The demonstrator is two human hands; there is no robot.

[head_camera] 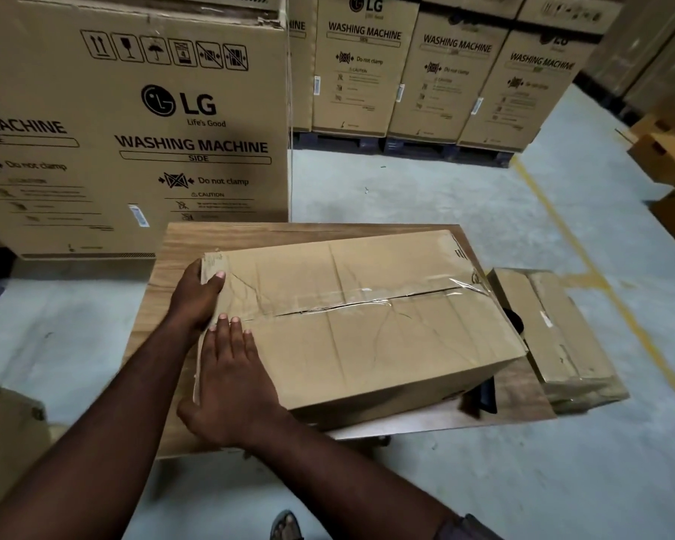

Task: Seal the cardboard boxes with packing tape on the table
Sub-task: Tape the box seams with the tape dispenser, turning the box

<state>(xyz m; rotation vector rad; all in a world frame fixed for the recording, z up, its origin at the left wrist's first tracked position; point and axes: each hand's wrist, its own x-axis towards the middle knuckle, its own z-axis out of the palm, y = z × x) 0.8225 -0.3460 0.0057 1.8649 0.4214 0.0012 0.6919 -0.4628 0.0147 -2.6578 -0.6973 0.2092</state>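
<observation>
A long cardboard box (pixel 367 329) lies on a small wooden table (pixel 184 243). Clear packing tape (pixel 367 296) runs along its top seam and folds over the far right end. My left hand (pixel 195 298) lies against the box's left end, with the thumb on the top face. My right hand (pixel 234 380) rests flat with straight fingers on the top near the left corner, its thumb hanging down the side. A dark object (pixel 484 395), possibly the tape dispenser, lies on the table by the box's near right corner, blurred.
A second smaller cardboard box (pixel 562 337) sits off the table's right edge, lower down. Tall washing-machine cartons (pixel 133 122) stand right behind the table and in a row (pixel 445 72) further back. Loose boxes (pixel 671 161) lie at far right. A yellow floor line (pixel 585 247) runs diagonally.
</observation>
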